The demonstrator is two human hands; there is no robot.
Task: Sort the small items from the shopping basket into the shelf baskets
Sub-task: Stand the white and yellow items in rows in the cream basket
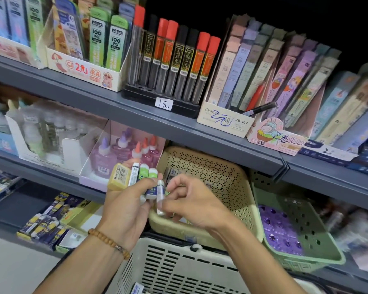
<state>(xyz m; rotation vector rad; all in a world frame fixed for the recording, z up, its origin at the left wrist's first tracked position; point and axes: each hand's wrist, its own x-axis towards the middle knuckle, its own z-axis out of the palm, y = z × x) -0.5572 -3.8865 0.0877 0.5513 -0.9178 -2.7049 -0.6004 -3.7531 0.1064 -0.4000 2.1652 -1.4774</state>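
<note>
At centre frame, just in front of the beige basket (210,179) on the lower shelf, both hands meet. The left hand (123,211), with a bead bracelet (108,240) on its wrist, grips a fanned bunch of small items: a yellow eraser (118,176), a white-sleeved eraser (134,174) and two green-and-white ones (148,174). The right hand (191,200) pinches a small clear tube (160,198) between thumb and fingers, right beside the bunch and over the beige basket's near rim. A green basket (302,236) with purple items stands just right of the beige one. The white shopping basket (179,270) sits at bottom centre, below the hands, with one item showing at its bottom edge. Above, pencil-lead tubes (170,58) with red and black caps stand in a black rack on the upper shelf (106,102). Glue bottles (123,149) stand left of the beige basket.
</note>
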